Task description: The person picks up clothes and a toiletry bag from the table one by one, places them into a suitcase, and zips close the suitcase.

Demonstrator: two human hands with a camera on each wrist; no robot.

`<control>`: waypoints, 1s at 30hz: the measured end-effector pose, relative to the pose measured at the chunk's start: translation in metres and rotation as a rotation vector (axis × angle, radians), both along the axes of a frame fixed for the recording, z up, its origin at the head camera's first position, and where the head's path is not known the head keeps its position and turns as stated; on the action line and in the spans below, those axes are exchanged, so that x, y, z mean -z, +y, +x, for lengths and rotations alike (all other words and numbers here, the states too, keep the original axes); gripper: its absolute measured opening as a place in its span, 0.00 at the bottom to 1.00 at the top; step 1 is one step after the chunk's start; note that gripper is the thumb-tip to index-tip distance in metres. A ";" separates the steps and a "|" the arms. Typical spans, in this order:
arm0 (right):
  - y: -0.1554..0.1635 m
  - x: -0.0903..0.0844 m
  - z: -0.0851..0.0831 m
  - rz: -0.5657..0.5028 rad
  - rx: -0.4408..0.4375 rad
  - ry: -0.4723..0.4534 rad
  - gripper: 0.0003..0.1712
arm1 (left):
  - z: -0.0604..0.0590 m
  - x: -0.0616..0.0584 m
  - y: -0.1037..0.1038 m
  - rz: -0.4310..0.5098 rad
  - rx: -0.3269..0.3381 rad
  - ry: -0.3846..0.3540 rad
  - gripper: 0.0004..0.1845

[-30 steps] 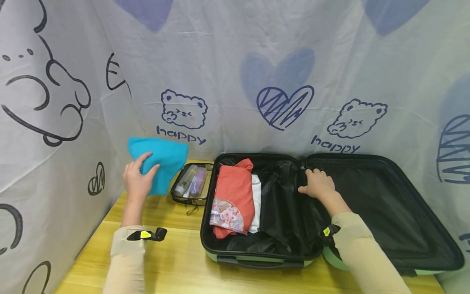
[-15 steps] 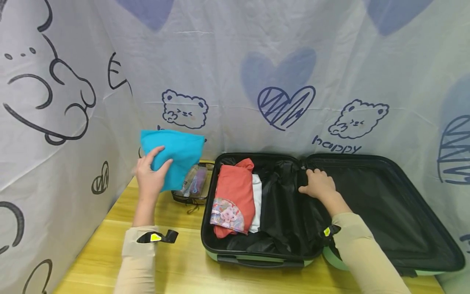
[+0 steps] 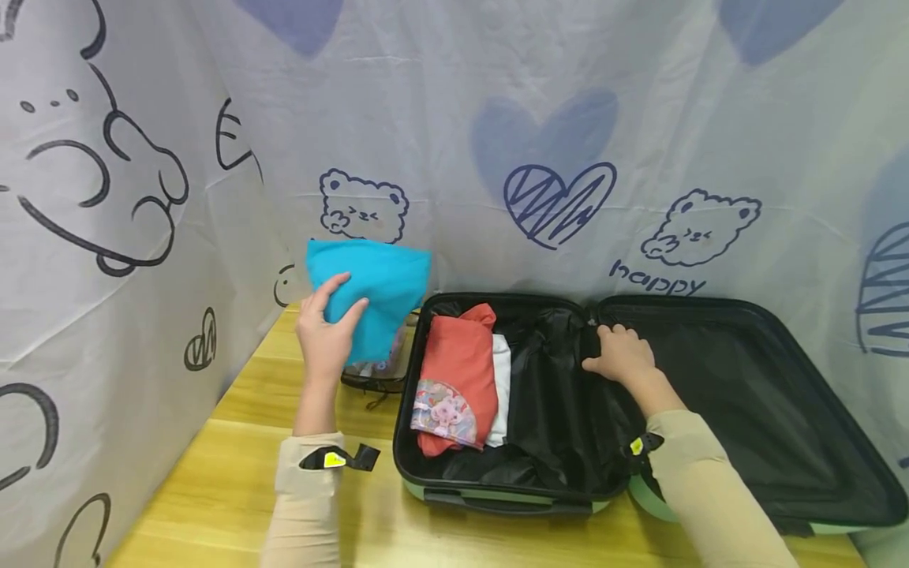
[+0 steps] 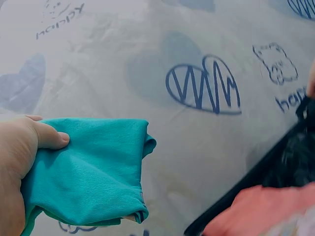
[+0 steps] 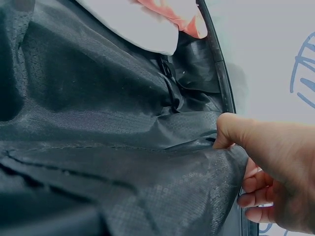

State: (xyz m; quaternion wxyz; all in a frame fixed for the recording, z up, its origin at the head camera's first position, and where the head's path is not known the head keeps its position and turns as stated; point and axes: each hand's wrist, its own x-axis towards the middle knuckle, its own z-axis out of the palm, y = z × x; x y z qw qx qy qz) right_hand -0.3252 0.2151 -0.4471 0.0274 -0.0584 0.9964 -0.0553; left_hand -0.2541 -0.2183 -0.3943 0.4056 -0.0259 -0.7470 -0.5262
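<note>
- One folded turquoise cloth [image 3: 372, 289] is held up in the air by the left hand [image 3: 324, 335], above the near-left corner of the open suitcase [image 3: 497, 497] and over a clear toiletry pouch [image 3: 375, 371] that lies on the wooden table [image 3: 213, 473].
- Left hand's thumb lies on the front of the cloth and its fingers [image 3: 334, 288] curl round the cloth's left edge, pinching it; in the left wrist view the thumb [image 4: 49, 139] presses on the fabric.
- Right hand [image 3: 621, 355] rests at the hinge between the two halves of the suitcase, its fingers curled on the black lining [image 5: 98, 123]; the right wrist view shows thumb and fingers gripping a fold of that lining.
- Inside the left half of the case lie a folded orange-red garment [image 3: 458, 371] with a pink printed patch, and a white folded garment [image 3: 500, 386] just beside it, touching.
- Right half of the case lies open with only dark lining showing.
- Behind everything hangs a pale printed sheet [image 3: 540, 118] with bears, hearts and the word "happy".
</note>
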 end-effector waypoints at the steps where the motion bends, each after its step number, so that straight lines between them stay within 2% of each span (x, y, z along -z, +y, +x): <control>1: 0.000 0.000 -0.001 -0.002 0.000 -0.001 0.46 | 0.000 -0.001 0.003 0.012 0.001 0.001 0.23; 9: -0.003 0.001 -0.004 -0.006 -0.010 -0.006 0.47 | 0.001 -0.005 0.029 0.073 0.027 0.012 0.22; 16: 0.000 0.002 -0.004 -0.009 -0.004 -0.006 0.47 | 0.003 -0.002 0.055 0.112 0.080 -0.048 0.23; 22: 0.000 0.003 -0.003 -0.012 -0.004 -0.008 0.47 | 0.005 0.010 0.071 0.093 0.094 -0.071 0.23; 26: 0.000 0.002 -0.002 -0.015 -0.004 -0.011 0.47 | 0.002 0.020 0.080 0.071 0.102 -0.082 0.23; 30: 0.002 0.001 -0.002 -0.018 -0.002 -0.010 0.47 | -0.002 0.029 0.088 0.084 0.140 -0.110 0.23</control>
